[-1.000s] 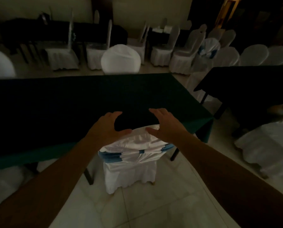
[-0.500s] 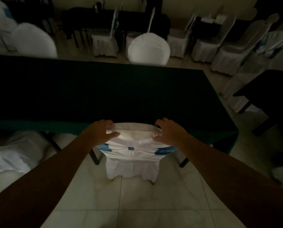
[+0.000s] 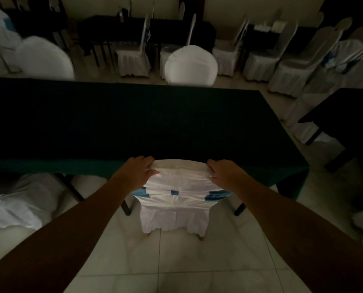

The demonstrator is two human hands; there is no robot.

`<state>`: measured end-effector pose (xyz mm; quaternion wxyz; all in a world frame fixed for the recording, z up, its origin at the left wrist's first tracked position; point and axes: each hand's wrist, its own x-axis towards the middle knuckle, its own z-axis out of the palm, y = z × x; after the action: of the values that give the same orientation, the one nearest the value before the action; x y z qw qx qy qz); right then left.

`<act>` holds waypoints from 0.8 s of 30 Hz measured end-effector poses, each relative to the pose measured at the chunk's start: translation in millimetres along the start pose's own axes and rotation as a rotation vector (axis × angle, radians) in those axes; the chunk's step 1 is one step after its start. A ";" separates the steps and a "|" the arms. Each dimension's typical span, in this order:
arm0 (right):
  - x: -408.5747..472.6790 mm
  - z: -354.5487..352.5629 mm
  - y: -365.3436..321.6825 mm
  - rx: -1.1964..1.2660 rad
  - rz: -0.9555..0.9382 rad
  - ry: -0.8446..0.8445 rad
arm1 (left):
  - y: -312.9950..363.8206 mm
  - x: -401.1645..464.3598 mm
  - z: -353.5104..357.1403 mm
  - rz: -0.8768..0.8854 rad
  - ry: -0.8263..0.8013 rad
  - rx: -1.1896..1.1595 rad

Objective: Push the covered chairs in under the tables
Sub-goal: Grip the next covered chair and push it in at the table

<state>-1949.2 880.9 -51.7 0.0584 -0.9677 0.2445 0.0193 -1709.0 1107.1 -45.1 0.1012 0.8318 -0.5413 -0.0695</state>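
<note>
A chair in a white cover (image 3: 174,199) with a blue sash stands right in front of me, its back at the near edge of a long table under a dark green cloth (image 3: 121,127). The seat is hidden under the table. My left hand (image 3: 137,172) grips the top left corner of the chair's back. My right hand (image 3: 224,173) grips the top right corner. Both arms are stretched forward.
Another covered chair (image 3: 18,206) sits at the left by the same table. Two white chair backs (image 3: 190,64) show across the far edge. More covered chairs and dark tables (image 3: 345,115) fill the back and right. Pale floor tiles lie below me.
The chair has slid forward so its back now meets the table edge. My hands moved from the top of the back to its two corners, and my view swung left.
</note>
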 end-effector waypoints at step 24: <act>-62.7 -23.8 57.7 0.012 0.065 -0.123 | 60.4 -13.8 12.2 -0.070 -0.059 -0.081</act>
<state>-2031.6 857.1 -29.9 0.0786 -0.9558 0.2720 0.0790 -1770.9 1094.8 -42.1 0.1162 0.8431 -0.5113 -0.1192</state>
